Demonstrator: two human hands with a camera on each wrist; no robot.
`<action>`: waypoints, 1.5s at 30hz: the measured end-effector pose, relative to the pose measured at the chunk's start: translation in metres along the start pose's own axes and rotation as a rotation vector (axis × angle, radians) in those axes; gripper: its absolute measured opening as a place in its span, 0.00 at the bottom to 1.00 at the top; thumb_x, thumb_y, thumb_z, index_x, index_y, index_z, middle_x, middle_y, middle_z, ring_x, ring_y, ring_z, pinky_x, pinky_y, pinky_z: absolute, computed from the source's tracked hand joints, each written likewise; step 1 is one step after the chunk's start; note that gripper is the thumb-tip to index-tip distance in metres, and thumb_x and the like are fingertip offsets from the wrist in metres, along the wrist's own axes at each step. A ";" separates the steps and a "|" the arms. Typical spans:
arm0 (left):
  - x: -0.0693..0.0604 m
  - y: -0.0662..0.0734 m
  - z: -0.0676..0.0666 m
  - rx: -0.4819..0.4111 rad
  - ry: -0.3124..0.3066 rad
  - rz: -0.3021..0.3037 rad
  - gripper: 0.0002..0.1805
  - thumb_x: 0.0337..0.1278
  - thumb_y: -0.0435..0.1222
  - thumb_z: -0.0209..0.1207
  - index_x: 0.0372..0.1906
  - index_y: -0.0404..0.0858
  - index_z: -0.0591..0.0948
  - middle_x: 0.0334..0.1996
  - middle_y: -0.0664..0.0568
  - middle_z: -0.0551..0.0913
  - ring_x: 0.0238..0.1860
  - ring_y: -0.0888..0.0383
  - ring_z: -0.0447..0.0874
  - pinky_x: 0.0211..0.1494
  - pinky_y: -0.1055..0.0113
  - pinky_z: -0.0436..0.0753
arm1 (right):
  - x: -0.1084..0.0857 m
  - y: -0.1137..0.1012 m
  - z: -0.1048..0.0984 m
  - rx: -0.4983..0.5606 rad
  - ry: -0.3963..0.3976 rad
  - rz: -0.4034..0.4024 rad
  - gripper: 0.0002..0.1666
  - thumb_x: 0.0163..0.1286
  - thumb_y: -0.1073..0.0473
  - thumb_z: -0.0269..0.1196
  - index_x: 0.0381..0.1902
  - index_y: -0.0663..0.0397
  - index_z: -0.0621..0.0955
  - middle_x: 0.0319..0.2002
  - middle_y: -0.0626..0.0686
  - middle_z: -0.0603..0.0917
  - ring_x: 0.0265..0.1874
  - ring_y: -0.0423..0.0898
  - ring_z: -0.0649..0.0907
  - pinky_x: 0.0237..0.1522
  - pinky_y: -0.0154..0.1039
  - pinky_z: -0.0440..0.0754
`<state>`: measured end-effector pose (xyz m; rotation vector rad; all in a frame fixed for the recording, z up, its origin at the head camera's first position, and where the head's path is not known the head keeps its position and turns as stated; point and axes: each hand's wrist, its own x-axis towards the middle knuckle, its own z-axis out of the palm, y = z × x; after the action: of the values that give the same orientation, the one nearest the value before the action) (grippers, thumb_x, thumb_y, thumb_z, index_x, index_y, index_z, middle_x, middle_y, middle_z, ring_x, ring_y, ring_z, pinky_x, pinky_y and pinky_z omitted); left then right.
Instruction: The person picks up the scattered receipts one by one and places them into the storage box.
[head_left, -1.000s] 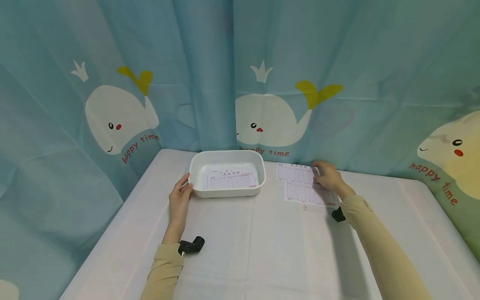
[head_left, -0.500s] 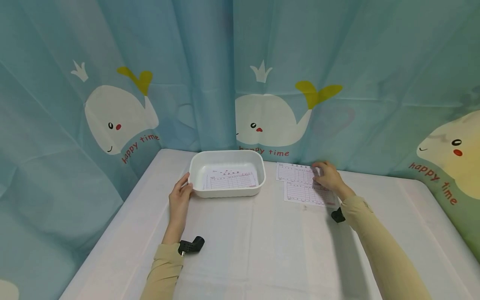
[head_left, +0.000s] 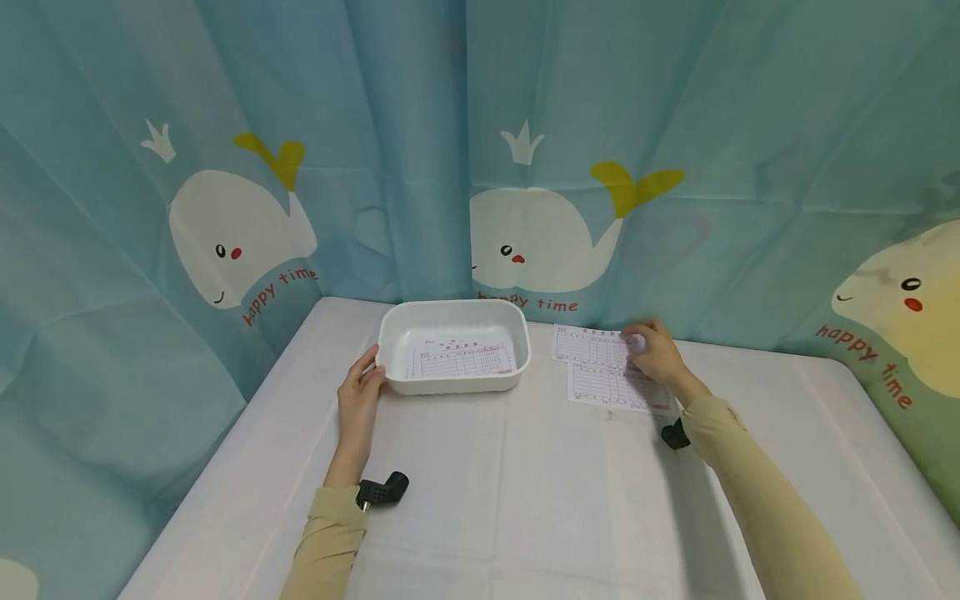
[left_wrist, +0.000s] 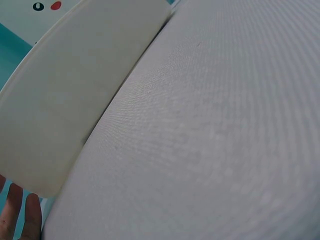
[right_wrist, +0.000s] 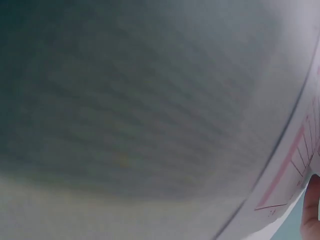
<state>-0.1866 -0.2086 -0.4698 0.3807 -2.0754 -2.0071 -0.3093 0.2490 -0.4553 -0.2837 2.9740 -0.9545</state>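
Note:
A white plastic tray [head_left: 454, 385] stands near the back of the table, with printed forms [head_left: 461, 362] lying inside it. At its left end my left hand [head_left: 358, 408] touches the wall with extended fingers; their tips [left_wrist: 32, 215] show beside the tray in the left wrist view. To the right, two printed forms lie overlapping on the table. My right hand [head_left: 660, 357] pinches the right end of the upper form [head_left: 588, 346], whose end bends up between thumb and fingers. The lower form [head_left: 611, 389] lies flat in front, partly in the arm's shadow.
A white cloth covers the table [head_left: 540, 500]. A blue curtain [head_left: 427, 167] with whale prints hangs right behind the table's back edge and along its left side. Black wrist cameras [head_left: 384, 490] sit on both forearms.
The right hand's fingers close slightly, and the upper form's right end now curves up between them. The left hand and the tray stay where they were.

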 end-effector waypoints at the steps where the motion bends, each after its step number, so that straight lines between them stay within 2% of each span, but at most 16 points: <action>1: 0.000 0.000 0.000 0.004 -0.001 0.001 0.24 0.71 0.41 0.50 0.70 0.50 0.67 0.70 0.53 0.67 0.65 0.57 0.71 0.65 0.72 0.75 | -0.001 0.000 0.000 0.005 0.006 -0.004 0.26 0.60 0.71 0.59 0.58 0.67 0.73 0.62 0.71 0.62 0.64 0.70 0.62 0.66 0.67 0.59; 6: 0.001 -0.001 0.001 0.011 0.003 0.003 0.24 0.71 0.41 0.50 0.70 0.51 0.67 0.70 0.53 0.66 0.66 0.56 0.71 0.65 0.71 0.75 | -0.006 0.001 0.000 0.017 0.043 -0.026 0.27 0.58 0.73 0.57 0.58 0.68 0.73 0.61 0.73 0.64 0.62 0.69 0.65 0.63 0.65 0.64; 9: 0.001 -0.001 0.001 0.005 0.002 0.004 0.24 0.71 0.41 0.50 0.70 0.50 0.67 0.70 0.53 0.66 0.65 0.55 0.71 0.61 0.76 0.76 | -0.008 0.003 0.000 0.015 0.070 -0.032 0.27 0.58 0.74 0.54 0.58 0.68 0.74 0.59 0.71 0.66 0.53 0.65 0.69 0.51 0.58 0.72; 11: 0.001 -0.001 0.000 -0.004 0.002 0.001 0.24 0.71 0.40 0.50 0.69 0.50 0.67 0.70 0.53 0.67 0.65 0.55 0.71 0.59 0.79 0.76 | -0.010 0.004 0.000 0.005 0.097 -0.044 0.27 0.58 0.75 0.52 0.57 0.68 0.75 0.57 0.70 0.68 0.46 0.61 0.71 0.43 0.51 0.72; 14: 0.001 -0.001 0.000 -0.017 -0.002 -0.004 0.24 0.71 0.40 0.50 0.69 0.49 0.67 0.70 0.53 0.67 0.64 0.57 0.71 0.57 0.80 0.75 | -0.013 0.004 -0.001 0.003 0.140 -0.071 0.26 0.57 0.75 0.52 0.55 0.68 0.76 0.53 0.69 0.71 0.40 0.60 0.74 0.38 0.46 0.72; 20: 0.001 0.000 -0.001 -0.026 -0.017 -0.012 0.24 0.71 0.40 0.49 0.70 0.50 0.67 0.70 0.54 0.66 0.64 0.57 0.71 0.61 0.76 0.74 | -0.020 0.003 -0.005 0.033 0.169 -0.092 0.24 0.59 0.75 0.53 0.55 0.68 0.77 0.49 0.68 0.72 0.41 0.62 0.76 0.41 0.49 0.76; 28: 0.002 -0.001 0.000 -0.037 -0.004 -0.014 0.24 0.71 0.39 0.50 0.70 0.49 0.67 0.69 0.53 0.67 0.63 0.56 0.71 0.52 0.85 0.74 | -0.029 -0.004 -0.008 0.076 0.178 -0.093 0.24 0.62 0.75 0.54 0.57 0.67 0.76 0.50 0.67 0.71 0.42 0.58 0.73 0.45 0.54 0.78; 35: 0.002 -0.001 0.000 -0.037 -0.002 -0.016 0.24 0.71 0.40 0.50 0.70 0.49 0.67 0.69 0.54 0.67 0.63 0.56 0.71 0.54 0.83 0.75 | -0.036 -0.012 -0.007 0.095 0.197 -0.091 0.23 0.65 0.75 0.55 0.58 0.66 0.76 0.50 0.67 0.72 0.43 0.58 0.73 0.48 0.56 0.78; 37: 0.002 0.000 0.000 -0.034 -0.004 -0.019 0.24 0.71 0.40 0.50 0.70 0.49 0.67 0.70 0.54 0.67 0.63 0.57 0.71 0.55 0.82 0.75 | -0.039 -0.014 -0.007 0.099 0.193 -0.092 0.23 0.65 0.74 0.55 0.59 0.65 0.75 0.50 0.67 0.73 0.45 0.59 0.74 0.47 0.54 0.78; 45: 0.001 0.000 0.001 -0.022 -0.001 -0.012 0.25 0.71 0.40 0.49 0.70 0.50 0.66 0.70 0.54 0.66 0.64 0.57 0.71 0.55 0.82 0.75 | -0.049 -0.018 -0.006 0.101 0.222 -0.103 0.23 0.65 0.73 0.57 0.59 0.62 0.76 0.51 0.65 0.75 0.46 0.58 0.76 0.42 0.27 0.72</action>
<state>-0.1878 -0.2085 -0.4703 0.3893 -2.0553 -2.0355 -0.2589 0.2471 -0.4423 -0.3548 3.1200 -1.2196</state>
